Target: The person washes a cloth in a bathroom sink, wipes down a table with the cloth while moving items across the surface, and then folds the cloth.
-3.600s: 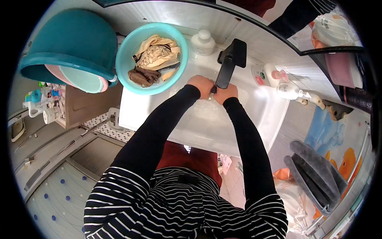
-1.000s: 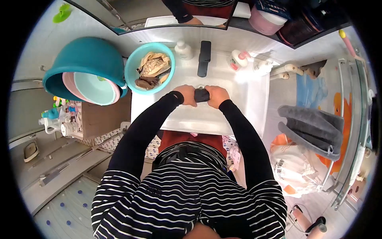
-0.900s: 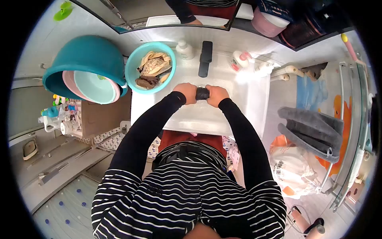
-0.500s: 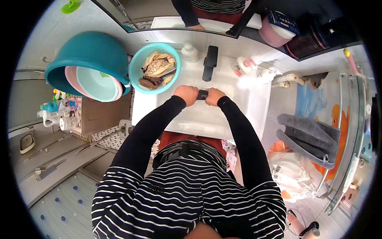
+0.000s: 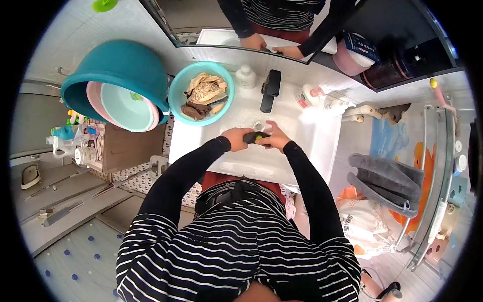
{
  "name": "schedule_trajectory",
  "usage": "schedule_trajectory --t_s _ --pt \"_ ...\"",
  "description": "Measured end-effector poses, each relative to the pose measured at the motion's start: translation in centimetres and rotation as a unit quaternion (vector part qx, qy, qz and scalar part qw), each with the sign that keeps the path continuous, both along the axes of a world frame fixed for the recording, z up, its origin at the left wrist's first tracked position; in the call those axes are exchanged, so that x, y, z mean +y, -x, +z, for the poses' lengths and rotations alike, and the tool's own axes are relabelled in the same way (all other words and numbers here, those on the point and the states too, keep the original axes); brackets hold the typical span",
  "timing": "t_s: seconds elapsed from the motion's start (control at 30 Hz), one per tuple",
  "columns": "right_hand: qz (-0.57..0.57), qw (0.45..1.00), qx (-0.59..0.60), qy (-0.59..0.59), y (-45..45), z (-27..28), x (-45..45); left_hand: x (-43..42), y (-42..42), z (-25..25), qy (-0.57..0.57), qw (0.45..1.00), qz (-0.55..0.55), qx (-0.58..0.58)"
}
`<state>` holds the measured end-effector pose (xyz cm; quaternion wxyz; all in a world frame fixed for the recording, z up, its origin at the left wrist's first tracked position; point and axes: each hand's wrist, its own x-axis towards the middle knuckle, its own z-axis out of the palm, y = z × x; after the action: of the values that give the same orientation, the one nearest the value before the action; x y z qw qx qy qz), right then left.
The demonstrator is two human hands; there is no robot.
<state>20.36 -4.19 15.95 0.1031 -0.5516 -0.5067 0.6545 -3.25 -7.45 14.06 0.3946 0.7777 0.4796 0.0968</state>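
Observation:
Over the white sink (image 5: 312,146), my left hand (image 5: 237,139) is closed on one end of a small dark sock (image 5: 250,137) with a green patch. My right hand (image 5: 274,137) pinches its other end, the index finger raised. The sock looks bunched between the two hands, and part of it is hidden by the fingers. Just beyond them is the drain (image 5: 258,126), below the black faucet (image 5: 270,90). To the left of the faucet, a turquoise basin (image 5: 177,100) holds beige, brown and grey cloth items (image 5: 207,89).
A white bottle (image 5: 246,77) stands behind the sink, and a pump bottle with a pink top (image 5: 309,95) is at its right. Large teal and smaller nested tubs (image 5: 118,60) hang at the left. A mirror (image 5: 201,22) is ahead; a grey padded item (image 5: 387,181) hangs at the right.
The sock was pulled taut between two fists; now it is bunched, its green patch shows, and my right hand's fingers have loosened partly. The camera view has shifted slightly.

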Motion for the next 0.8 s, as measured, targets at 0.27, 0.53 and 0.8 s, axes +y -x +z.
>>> schedule_trajectory --t_s 0.27,0.53,0.8 --pt "0.067 0.830 -0.079 -0.548 -0.3 5.7 -6.4 -0.2 1.4 2.9 0.613 0.681 0.155 -0.369" --pt "0.207 0.706 -0.094 -0.671 -2.7 2.5 -2.7 1.2 -1.8 6.7 0.615 0.743 -0.071 -0.255" --pt "0.294 0.825 -0.283 -0.391 -1.3 1.3 -0.9 3.6 -5.1 4.2 0.041 0.978 -0.087 0.187"
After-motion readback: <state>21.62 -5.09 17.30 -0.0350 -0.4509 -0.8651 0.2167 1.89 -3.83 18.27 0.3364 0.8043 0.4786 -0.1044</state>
